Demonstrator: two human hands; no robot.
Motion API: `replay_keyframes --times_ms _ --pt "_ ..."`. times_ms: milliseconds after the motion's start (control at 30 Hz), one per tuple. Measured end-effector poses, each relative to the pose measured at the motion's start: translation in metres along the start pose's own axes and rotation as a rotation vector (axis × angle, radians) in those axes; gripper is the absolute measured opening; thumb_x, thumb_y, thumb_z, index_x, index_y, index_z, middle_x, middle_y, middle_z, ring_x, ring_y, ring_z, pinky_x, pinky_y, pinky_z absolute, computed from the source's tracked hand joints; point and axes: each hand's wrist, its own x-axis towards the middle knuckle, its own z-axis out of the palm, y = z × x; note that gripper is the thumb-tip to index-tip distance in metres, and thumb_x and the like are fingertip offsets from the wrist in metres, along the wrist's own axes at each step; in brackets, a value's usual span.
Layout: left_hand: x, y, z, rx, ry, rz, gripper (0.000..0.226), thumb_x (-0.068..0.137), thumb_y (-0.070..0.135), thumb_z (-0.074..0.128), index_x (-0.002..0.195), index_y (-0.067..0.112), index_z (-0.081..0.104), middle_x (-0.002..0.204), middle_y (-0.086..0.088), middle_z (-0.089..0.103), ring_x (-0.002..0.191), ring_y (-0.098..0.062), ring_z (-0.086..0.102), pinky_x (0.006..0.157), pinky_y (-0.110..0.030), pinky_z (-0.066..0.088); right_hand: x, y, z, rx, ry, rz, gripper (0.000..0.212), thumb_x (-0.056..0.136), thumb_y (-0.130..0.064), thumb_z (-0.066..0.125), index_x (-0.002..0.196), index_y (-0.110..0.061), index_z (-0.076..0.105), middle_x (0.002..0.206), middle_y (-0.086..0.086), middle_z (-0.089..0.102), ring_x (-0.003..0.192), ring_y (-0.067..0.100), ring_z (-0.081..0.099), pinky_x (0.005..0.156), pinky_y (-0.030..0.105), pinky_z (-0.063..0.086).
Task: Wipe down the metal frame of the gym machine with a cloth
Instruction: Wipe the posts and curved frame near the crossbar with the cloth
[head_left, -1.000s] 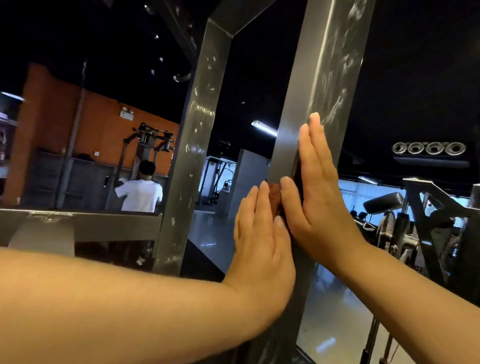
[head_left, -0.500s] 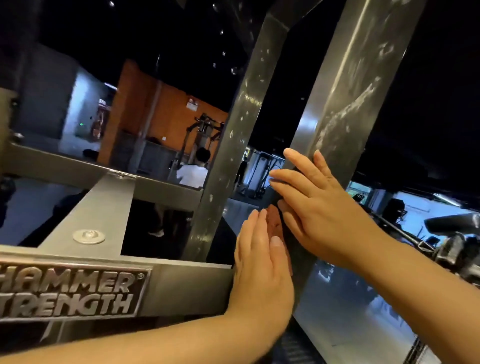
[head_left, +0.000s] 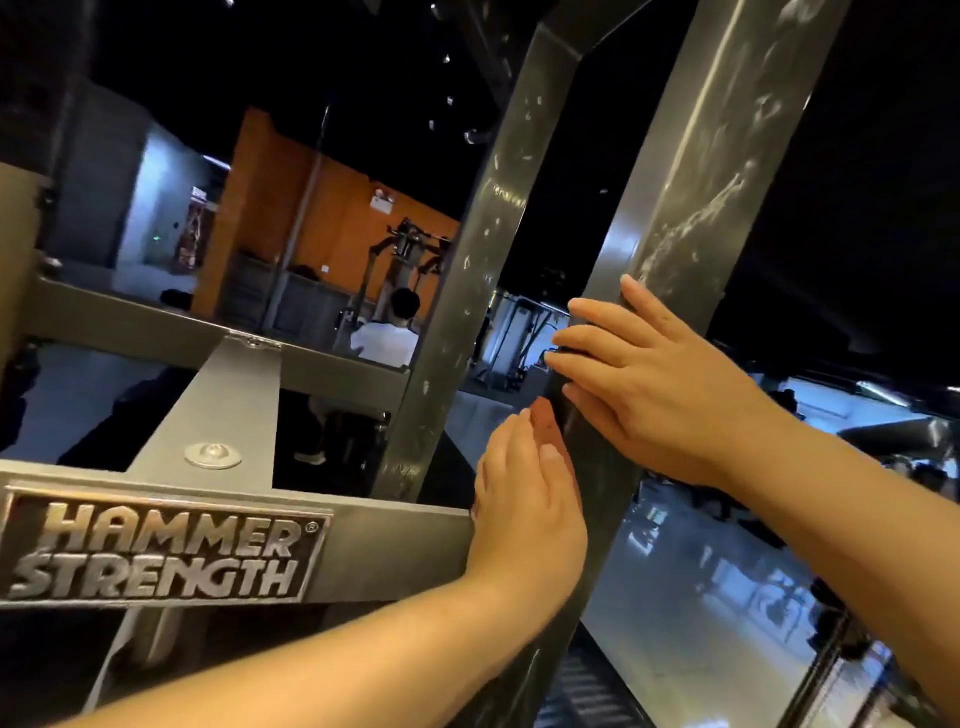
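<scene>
- Two hands are on the nearer upright post (head_left: 691, 171) of the gym machine's metal frame.
- Left hand (head_left: 524, 499): grip flat, fingers straight and together, palm turned toward the left side face of the post. It presses the cloth against that face and clasps nothing.
- Cloth (head_left: 544, 422): reddish-brown. Only a narrow strip shows, between the left fingertips and the post, just below the fingers of the right hand. The rest is hidden behind the left hand.
- Right hand (head_left: 660, 384): grip flat, fingers spread and laid across the front face of the post, above the left hand. It holds nothing.
- Post finish: dull grey, with pale streaks above the right hand.
- Second post (head_left: 467, 291): to the left, leaning the same way, flecked with light marks.
- Nameplate (head_left: 156, 551): on the crossbar (head_left: 395, 551) at lower left, reading "HAMMER STRENGTH".
- Background: a person (head_left: 387, 338) in a white shirt, seen from behind, before an orange wall (head_left: 337, 208).
</scene>
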Motion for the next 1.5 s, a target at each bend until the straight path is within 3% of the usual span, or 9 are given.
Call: replay_keyframes --times_ms 167,400,633,833,933,1067,1233,1367,1500 --pt "0.034 0.016 0.01 -0.14 0.049 -0.092 0.041 0.113 0.03 0.027 0.151 0.03 0.043 0.148 0.01 0.043 0.142 -0.012 0.036 0.116 -0.032 0.031 0.019 0.001 -0.007 -0.044 -0.072 0.0 0.049 0.106 -0.038 0.033 0.121 -0.018 0.074 0.117 -0.001 0.072 0.129 0.025 0.057 0.128 0.053 0.005" --pt "-0.023 -0.011 0.004 0.067 -0.066 0.119 0.052 0.111 0.035 0.024 0.157 0.049 0.003 0.169 0.024 -0.005 0.153 0.006 -0.01 0.128 -0.027 0.005 0.017 -0.007 0.001 -0.037 -0.08 0.036 0.047 0.105 -0.038 0.034 0.118 -0.019 0.074 0.124 -0.002 0.069 0.132 0.026 0.053 0.127 0.055 0.001" --pt "0.037 0.01 0.012 -0.224 0.045 -0.165 0.043 0.111 0.03 0.027 0.144 0.014 0.048 0.154 -0.016 0.043 0.141 -0.038 0.043 0.115 -0.059 0.039 0.028 0.014 -0.022 -0.074 -0.239 -0.028 0.055 0.107 -0.044 0.026 0.132 -0.017 0.067 0.135 -0.002 0.067 0.137 0.021 0.052 0.128 0.046 0.012" --pt "-0.019 0.017 0.013 -0.13 -0.081 -0.081 0.061 0.112 0.03 0.026 0.165 0.031 -0.005 0.167 0.023 -0.02 0.155 -0.007 -0.013 0.128 -0.034 0.0 0.022 -0.007 -0.016 -0.049 -0.257 0.014 0.055 0.105 -0.045 0.027 0.134 -0.02 0.066 0.132 -0.001 0.067 0.139 0.028 0.05 0.128 0.054 0.005" --pt "-0.003 0.009 0.012 -0.266 -0.057 -0.073 0.056 0.113 0.033 0.028 0.166 0.031 0.01 0.172 0.015 0.0 0.159 -0.01 0.0 0.131 -0.037 0.007 0.023 -0.004 -0.016 -0.054 -0.287 0.02 0.056 0.105 -0.045 0.026 0.134 -0.02 0.067 0.133 -0.001 0.067 0.14 0.027 0.049 0.127 0.055 0.006" --pt "0.038 -0.003 0.005 -0.503 -0.048 -0.329 0.078 0.089 0.066 0.036 0.151 0.019 0.043 0.161 -0.019 0.036 0.145 -0.043 0.04 0.116 -0.066 0.037 0.024 -0.011 -0.019 -0.048 -0.301 0.057 0.055 0.105 -0.048 0.026 0.144 -0.025 0.058 0.136 -0.003 0.064 0.143 0.028 0.044 0.127 0.056 0.002" --pt "0.028 -0.003 -0.018 -0.867 -0.105 -0.343 0.053 0.109 0.061 0.024 0.123 0.03 0.064 0.104 0.017 0.079 0.097 0.007 0.071 0.085 -0.016 0.058 0.019 -0.056 -0.016 0.038 -0.362 0.083 0.052 0.103 -0.057 0.03 0.143 -0.038 0.056 0.14 -0.003 0.061 0.148 0.029 0.038 0.12 0.069 -0.006" --pt "0.016 -0.015 -0.023 -0.679 -0.166 -0.303 0.091 0.089 0.071 0.041 0.164 0.022 0.023 0.159 -0.012 0.046 0.144 -0.026 0.048 0.118 -0.05 0.043 0.018 -0.064 -0.005 0.029 -0.347 0.083 0.04 0.095 -0.049 0.042 0.119 -0.03 0.068 0.122 0.003 0.064 0.131 0.026 0.056 0.121 0.067 0.003" --pt "-0.007 -0.015 -0.015 -0.456 -0.093 -0.12 0.058 0.113 0.04 0.027 0.165 0.034 0.003 0.173 0.012 0.013 0.157 -0.002 0.014 0.129 -0.026 0.018 0.031 -0.053 -0.011 0.022 -0.409 0.029 0.043 0.094 -0.044 0.03 0.112 -0.029 0.065 0.128 -0.005 0.064 0.131 0.019 0.056 0.125 0.058 0.011"
